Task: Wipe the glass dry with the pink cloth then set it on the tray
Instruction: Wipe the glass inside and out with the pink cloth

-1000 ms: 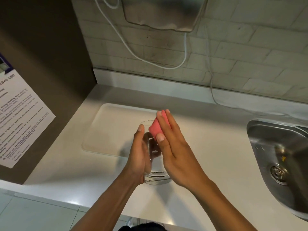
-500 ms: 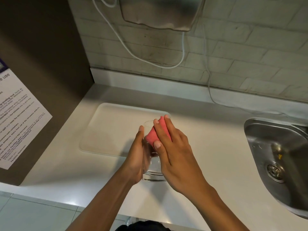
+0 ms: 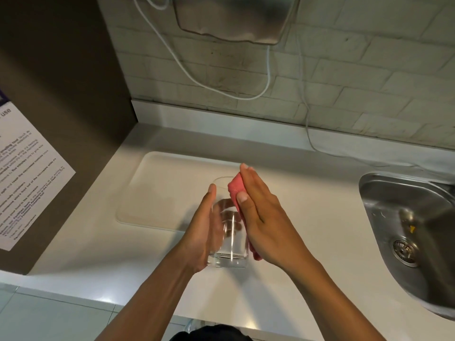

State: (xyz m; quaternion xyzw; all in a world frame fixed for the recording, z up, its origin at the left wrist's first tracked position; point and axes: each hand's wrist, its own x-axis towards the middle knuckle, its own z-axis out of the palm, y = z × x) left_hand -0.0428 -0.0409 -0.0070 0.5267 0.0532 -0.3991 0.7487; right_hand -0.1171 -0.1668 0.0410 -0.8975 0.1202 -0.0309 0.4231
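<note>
Since before, the right hand (image 3: 266, 217) has slid the pink cloth (image 3: 235, 189) rimward; left hand (image 3: 204, 232) grips the empty glass (image 3: 227, 242), tray (image 3: 157, 193) bare at ten o'clock

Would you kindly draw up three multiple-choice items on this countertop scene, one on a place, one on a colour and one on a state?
1. Where is the tray?
A. Left of the sink, on the countertop
B. Inside the sink
C. Hanging on the wall

2. What colour is the cloth?
A. Blue
B. Pink
C. White

3. What is the state of the glass?
A. Standing on the tray
B. Lying in the sink
C. Held between both hands

Answers:
1. A, the pale tray lies flat on the counter with the steel sink off to its right.
2. B, pink fabric shows under the right hand, pressed to the side of the glass.
3. C, the left hand grips one side while the right presses the cloth on the other, so it is not yet on the tray.
</note>
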